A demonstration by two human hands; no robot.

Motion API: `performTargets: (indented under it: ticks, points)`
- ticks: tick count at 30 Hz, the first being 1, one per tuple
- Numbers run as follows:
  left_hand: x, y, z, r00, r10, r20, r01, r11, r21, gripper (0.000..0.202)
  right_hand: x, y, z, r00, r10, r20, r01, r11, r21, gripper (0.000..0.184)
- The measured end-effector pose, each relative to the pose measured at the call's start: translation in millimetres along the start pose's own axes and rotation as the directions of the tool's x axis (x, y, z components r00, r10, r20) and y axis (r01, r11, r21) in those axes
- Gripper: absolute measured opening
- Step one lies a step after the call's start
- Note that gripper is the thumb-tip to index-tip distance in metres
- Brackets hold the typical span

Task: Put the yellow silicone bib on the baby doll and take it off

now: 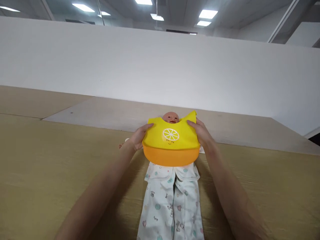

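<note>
A yellow baby bib (156,136) with an orange catch pocket and a citrus-slice print is stretched between my hands. My left hand (140,136) pinches its left edge, thumb on the front. On the opposite edge my right hand (201,131) grips it the same way, and the right neck strap sticks up beside that hand. Behind the bib a baby doll (171,117) lies on its back, its face showing above the neckline. White patterned pajamas (160,203) cover the doll's legs; the bib hides its chest and most of its arms.
The doll lies on a tan covered surface (62,166). Beyond it runs a paler strip (112,111), then a white wall (150,66) topped by glass panels (120,13) that show ceiling lights.
</note>
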State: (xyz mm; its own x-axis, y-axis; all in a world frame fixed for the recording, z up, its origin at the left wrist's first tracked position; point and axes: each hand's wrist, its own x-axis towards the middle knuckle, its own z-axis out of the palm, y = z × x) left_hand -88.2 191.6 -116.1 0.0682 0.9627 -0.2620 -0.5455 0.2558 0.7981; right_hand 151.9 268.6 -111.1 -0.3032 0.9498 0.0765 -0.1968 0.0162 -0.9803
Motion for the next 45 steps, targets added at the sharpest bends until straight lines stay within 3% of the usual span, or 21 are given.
performTargets:
  ticks: [3,6,10,14,18,21,26,30,33,38,45]
  points:
    - [9.3,-6.5,-3.1,0.993,-0.026,-0.119,0.033,0.998,0.057,0.036,15.0,19.0,-10.1,1.000,0.012,0.024,-0.010,0.997,-0.079,0.042]
    - [14.3,-11.1,-3.1,0.981,-0.022,-0.194,0.044,0.993,0.112,0.032,21.5,32.8,-12.7,0.994,0.105,-0.004,-0.105,0.982,-0.157,0.036]
    - [19.1,-16.7,-6.1,0.986,0.069,-0.151,-0.037,0.978,0.204,0.035,20.2,37.8,-10.5,0.969,0.204,-0.142,-0.240,0.920,-0.310,0.023]
    - [28.4,-25.3,-14.2,0.983,0.169,-0.073,-0.149,0.962,0.228,0.042,17.1,36.1,-8.2,0.941,0.269,-0.207,-0.322,0.899,-0.297,0.023]
    - [40.2,-25.8,-18.1,0.980,0.196,-0.035,-0.184,0.960,0.211,0.034,15.4,35.8,-7.1,0.953,0.256,-0.165,-0.294,0.914,-0.279,0.025]
    - [49.4,-17.2,-17.1,0.989,0.138,-0.058,-0.124,0.972,0.201,0.029,19.1,37.2,-8.5,0.957,0.248,-0.152,-0.282,0.918,-0.281,0.024]
    - [66.6,-2.2,-17.2,0.989,-0.018,-0.149,0.054,0.967,0.248,0.055,38.6,38.1,-16.2,0.957,0.247,-0.150,-0.283,0.906,-0.316,0.021]
    - [77.7,-1.5,-20.1,0.980,0.006,-0.197,0.034,0.980,0.197,0.074,55.2,40.2,-21.2,0.969,0.231,-0.089,-0.247,0.915,-0.320,0.019]
    - [84.2,-6.0,-22.1,0.984,0.025,-0.177,0.002,0.989,0.151,0.079,61.0,42.4,-19.5,0.966,0.246,-0.079,-0.258,0.913,-0.316,0.020]
    - [92.9,-12.6,-20.0,0.982,0.041,-0.182,-0.012,0.987,0.158,0.076,56.3,42.6,-9.6,0.965,0.251,-0.074,-0.261,0.906,-0.332,0.025]
    - [95.8,-15.8,-18.2,0.992,0.050,-0.112,-0.047,0.998,0.029,0.064,55.1,53.0,0.1,0.974,0.226,0.007,-0.222,0.964,-0.144,0.034]
